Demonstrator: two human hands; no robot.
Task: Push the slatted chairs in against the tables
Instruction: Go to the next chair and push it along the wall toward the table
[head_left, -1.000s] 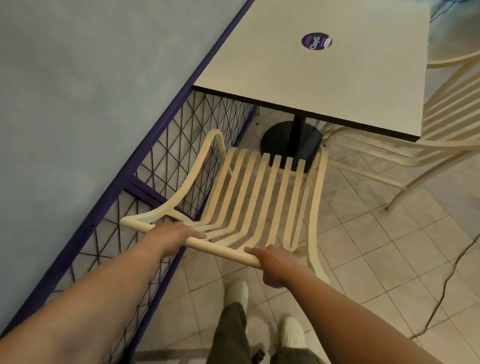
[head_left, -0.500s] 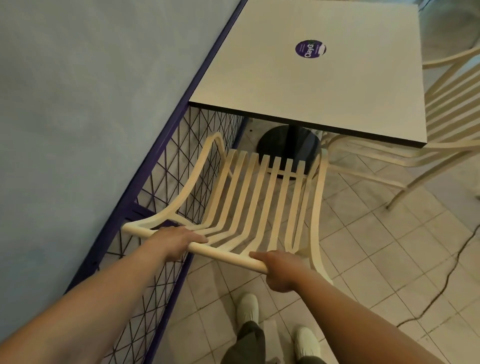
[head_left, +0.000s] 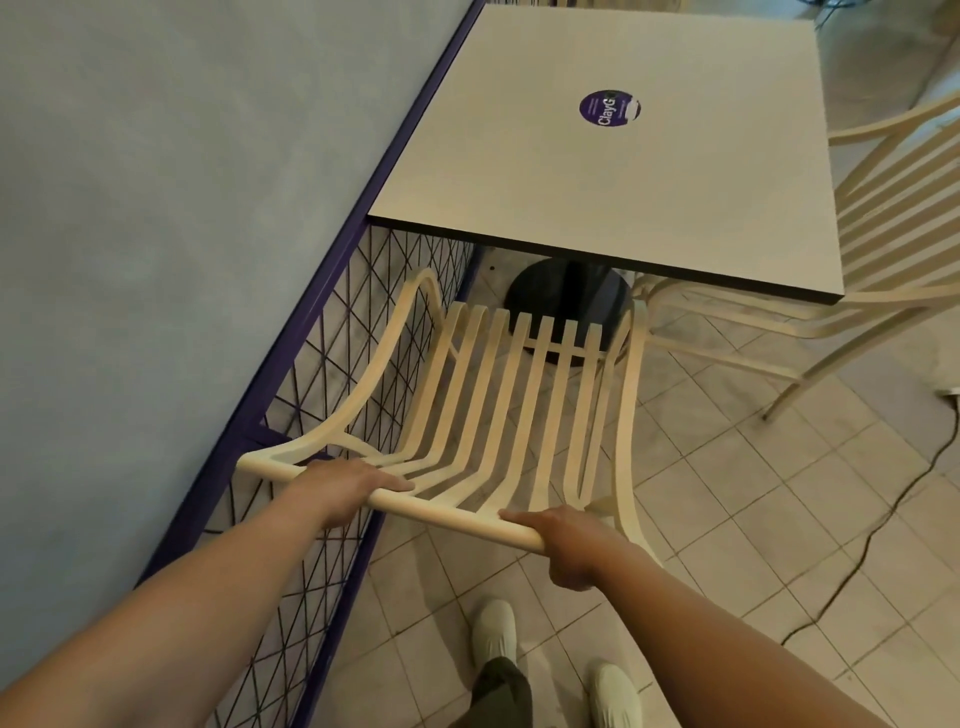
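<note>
1. Both hands grip the top rail of a cream slatted chair (head_left: 498, 405): the left hand (head_left: 343, 486) is wrapped over the rail near its left end, and the right hand (head_left: 569, 545) is closed around the rail at its right end.
2. The chair stands with its back toward the person and its seat pointing at the bench (head_left: 597, 171). The front edge of the seat lies just at or slightly under the bench's near edge; most of the seat is out in the open.
3. The bench has a pale square top with a dark edge, and a round purple sticker (head_left: 609, 108) sits near the middle of it.
4. A black round pedestal base (head_left: 569, 301) shows under the bench, just beyond the chair's front slats.
5. On the chair's left runs a purple-framed wire-mesh fence (head_left: 322, 364) below a blue-grey wall (head_left: 182, 208); the chair's left arm is close beside the mesh.
6. A second slatted chair (head_left: 893, 234) stands at the bench's right side, its seat partly tucked under the top.
7. The floor (head_left: 753, 493) is pale tile, with a thin dark cable (head_left: 883, 525) trailing across it on the right.
8. Two light shoes (head_left: 493, 631) show at the bottom, behind the chair.
</note>
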